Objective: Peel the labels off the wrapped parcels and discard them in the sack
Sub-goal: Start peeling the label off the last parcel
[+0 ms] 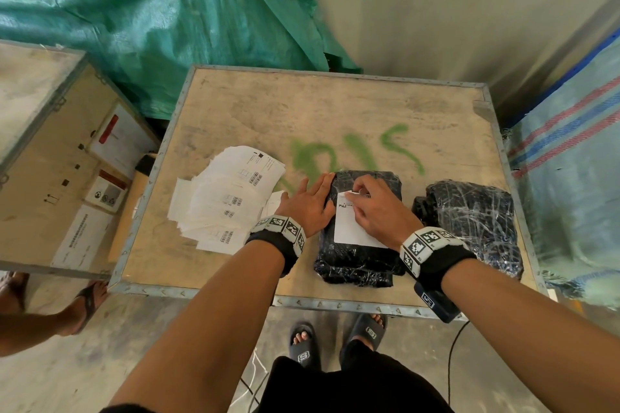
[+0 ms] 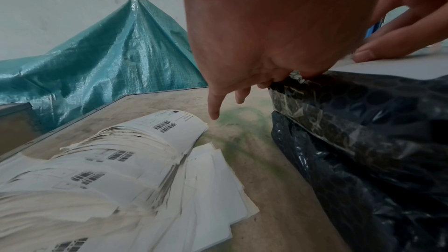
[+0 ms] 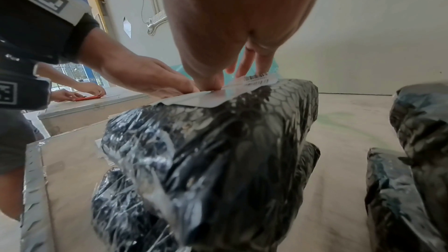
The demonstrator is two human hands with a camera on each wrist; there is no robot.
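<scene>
A black bubble-wrapped parcel [image 1: 359,255] [image 3: 218,150] lies mid-table on top of another black parcel [image 2: 339,179]. A white label [image 1: 349,228] [image 3: 213,99] is stuck to its top. My left hand [image 1: 313,193] [image 2: 266,35] presses flat on the parcel's left edge with straight fingers. My right hand [image 1: 360,194] [image 3: 211,81] pinches the label's far edge, which is lifted and curled. A teal woven sack [image 1: 151,20] [image 2: 109,55] stands behind the table.
A fanned heap of peeled labels [image 1: 228,198] [image 2: 121,160] lies left of my hands. More black parcels [image 1: 469,221] [image 3: 412,160] sit to the right. The wooden crate top [image 1: 335,111] serves as table. A striped sack [image 1: 570,178] is right. Another crate [image 1: 50,144] and a person's foot [image 1: 90,298] are left.
</scene>
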